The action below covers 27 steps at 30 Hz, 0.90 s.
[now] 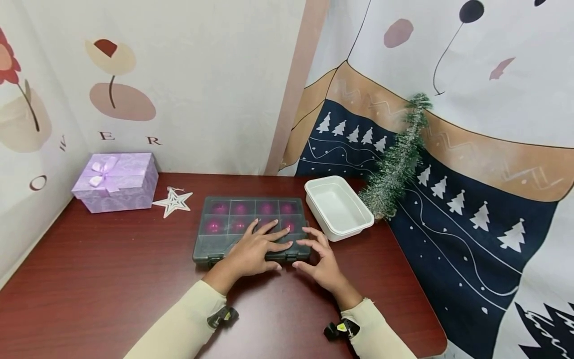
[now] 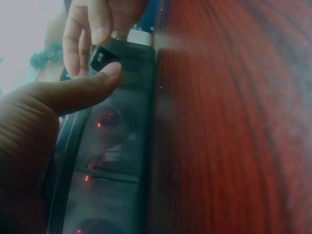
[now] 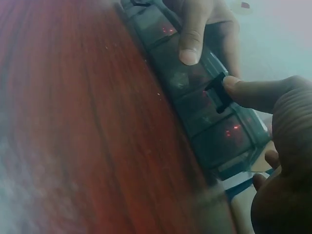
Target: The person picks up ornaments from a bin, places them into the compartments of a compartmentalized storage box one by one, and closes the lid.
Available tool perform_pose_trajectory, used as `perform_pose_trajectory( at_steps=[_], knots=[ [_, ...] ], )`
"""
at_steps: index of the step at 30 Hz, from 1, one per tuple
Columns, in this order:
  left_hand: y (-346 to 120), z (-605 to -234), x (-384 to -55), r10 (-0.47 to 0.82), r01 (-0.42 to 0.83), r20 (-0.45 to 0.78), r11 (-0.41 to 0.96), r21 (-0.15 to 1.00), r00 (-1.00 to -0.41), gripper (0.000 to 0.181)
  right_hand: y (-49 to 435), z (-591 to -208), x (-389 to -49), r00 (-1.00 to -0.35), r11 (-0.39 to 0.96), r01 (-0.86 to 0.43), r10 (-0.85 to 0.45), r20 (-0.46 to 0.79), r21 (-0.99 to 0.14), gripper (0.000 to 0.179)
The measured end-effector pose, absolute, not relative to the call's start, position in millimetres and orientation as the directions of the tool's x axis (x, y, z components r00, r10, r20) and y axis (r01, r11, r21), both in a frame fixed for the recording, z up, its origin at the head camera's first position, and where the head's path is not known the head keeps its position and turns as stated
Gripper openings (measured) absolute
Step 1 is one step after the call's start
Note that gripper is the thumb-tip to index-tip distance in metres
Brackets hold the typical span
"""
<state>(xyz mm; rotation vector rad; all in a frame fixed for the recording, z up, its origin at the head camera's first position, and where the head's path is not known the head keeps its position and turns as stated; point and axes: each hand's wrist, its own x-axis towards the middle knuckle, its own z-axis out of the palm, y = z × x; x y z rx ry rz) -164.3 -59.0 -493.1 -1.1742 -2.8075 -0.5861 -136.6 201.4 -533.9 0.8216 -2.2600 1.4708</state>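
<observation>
A dark translucent compartment box (image 1: 211,242) lies lid-down-closed on the table, with shiny pink-red balls (image 1: 239,208) showing in its compartments. Spread across the lid's front part, my left hand (image 1: 253,252) rests with straight fingers, its thumb over the front edge. At the box's front right corner is my right hand (image 1: 325,264). Its fingers reach over the lid's right side, and its thumb touches a black latch (image 3: 222,92) on the front wall. That latch stands out from the wall. A second latch (image 3: 140,3) shows farther left along the front.
A white plastic tub (image 1: 338,207) stands right of the box, beside a small tinsel tree (image 1: 399,164). To the left are a white star ornament (image 1: 172,202) and a lilac gift box (image 1: 118,184) with a bow. Patterned cloth hangs beyond the reddish-brown table (image 1: 112,279).
</observation>
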Motion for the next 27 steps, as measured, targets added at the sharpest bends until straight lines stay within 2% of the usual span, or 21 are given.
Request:
perform_pose_trajectory(
  at_steps=[2,7,19,27],
  knots=[
    [-59,-494,-164,0.678,0.693,0.182,0.641,0.33,-0.713,0.071,200,-535,-137,-0.799,0.313,-0.599,-0.289,0.527,-0.737,0.054],
    [-59,-495,-165,0.676,0.693,0.187,0.64,0.332,-0.713,0.071,196,-536,-138,-0.829,0.306,-0.558,-0.25,0.5,-0.771,0.044],
    [-57,-496,-166,0.69,0.708,0.181,0.642,0.294,-0.7,0.071,196,-541,-140,-0.814,0.298,-0.581,-0.219,0.539,-0.757,0.039],
    [-58,-495,-165,0.695,0.709,0.17,0.642,0.292,-0.699,0.072,190,-539,-139,-0.869,0.265,-0.495,-0.184,0.46,-0.828,0.042]
  ],
)
